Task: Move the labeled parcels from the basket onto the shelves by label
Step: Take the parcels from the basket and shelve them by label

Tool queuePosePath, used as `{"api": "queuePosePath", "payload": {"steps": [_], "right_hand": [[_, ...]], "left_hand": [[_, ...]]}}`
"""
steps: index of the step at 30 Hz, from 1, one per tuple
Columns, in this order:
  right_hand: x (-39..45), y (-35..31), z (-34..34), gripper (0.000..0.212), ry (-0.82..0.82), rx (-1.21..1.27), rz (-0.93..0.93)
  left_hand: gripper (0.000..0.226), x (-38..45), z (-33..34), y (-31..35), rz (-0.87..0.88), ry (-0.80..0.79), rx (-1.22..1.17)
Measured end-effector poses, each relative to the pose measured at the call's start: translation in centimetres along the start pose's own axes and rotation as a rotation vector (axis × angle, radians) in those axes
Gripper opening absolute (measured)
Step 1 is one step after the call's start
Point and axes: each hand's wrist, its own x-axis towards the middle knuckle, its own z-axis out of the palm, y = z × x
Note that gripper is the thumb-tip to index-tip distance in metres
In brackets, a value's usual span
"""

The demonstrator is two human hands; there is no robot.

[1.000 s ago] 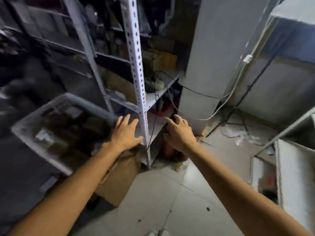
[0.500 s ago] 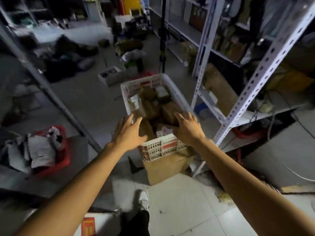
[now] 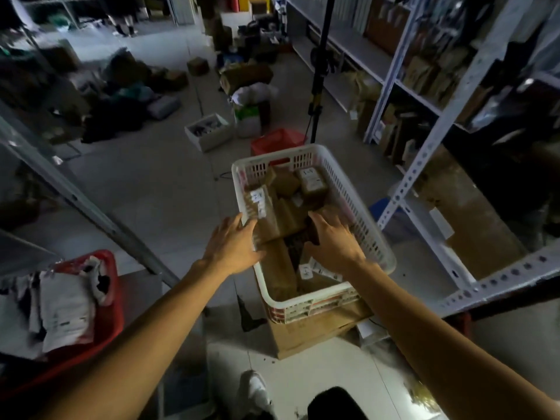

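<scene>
1. Your parcels (image 3: pixel 281 219) are brown wrapped packets with small white labels, and they lie heaped in the white slatted basket (image 3: pixel 375 237) at the centre of the frame. The basket sits on a cardboard box (image 3: pixel 318 331) on the floor. I judge the sorting far from done: the basket is well filled, and none of its packets is in transit.

2. Your left hand (image 3: pixel 233 250) reaches over the basket's left rim, fingers spread and straight, the tips against the side of a labelled parcel. It presses or touches; it does not clasp anything.

3. Your right hand (image 3: pixel 336 241) is inside the basket, palm down over the dark gap between packets. Its fingertips are hidden among the parcels, so I cannot tell whether they pinch one.

4. The label text is too small and blurred to read, so which shelf comes next is unknown. You will need to lift a packet and read it.

5. The white perforated shelving (image 3: pixel 424 165) stands just right of the basket, already crowded with boxes and packets.

6. A slanted metal upright (image 3: pixel 91 204) crosses the left of the frame, and a red bin (image 3: pixel 112 298) of grey mail bags sits at lower left.

7. Beyond the basket, a red crate (image 3: pixel 278 140), a small white box (image 3: pixel 209 131) and a black stand (image 3: pixel 318 71) clutter the aisle; step round them.
</scene>
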Motion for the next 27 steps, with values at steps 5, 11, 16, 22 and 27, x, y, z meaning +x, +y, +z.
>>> {"api": "queuePosePath", "payload": {"steps": [5, 11, 16, 22, 27], "right_hand": [[5.4, 0.9, 0.6, 0.076, -0.070, -0.016, -0.018], [11.5, 2.0, 2.6, 0.073, -0.188, 0.055, -0.052], [15.5, 2.4, 4.8, 0.073, -0.259, 0.105, -0.007], [20.9, 3.1, 8.9, 0.074, -0.340, 0.229, 0.173], [24.8, 2.5, 14.3, 0.075, -0.378, 0.389, 0.466]], "left_hand": [[0.084, 4.8, 0.5, -1.1, -0.044, -0.020, -0.014], [0.081, 9.6, 2.2, -1.2, -0.071, -0.024, -0.049], [0.083, 14.8, 2.9, -3.3, -0.048, -0.092, -0.074], [0.083, 25.3, 3.7, -6.9, 0.061, -0.184, 0.001], [0.094, 36.0, 6.6, -8.7, 0.165, -0.298, -0.010]]}}
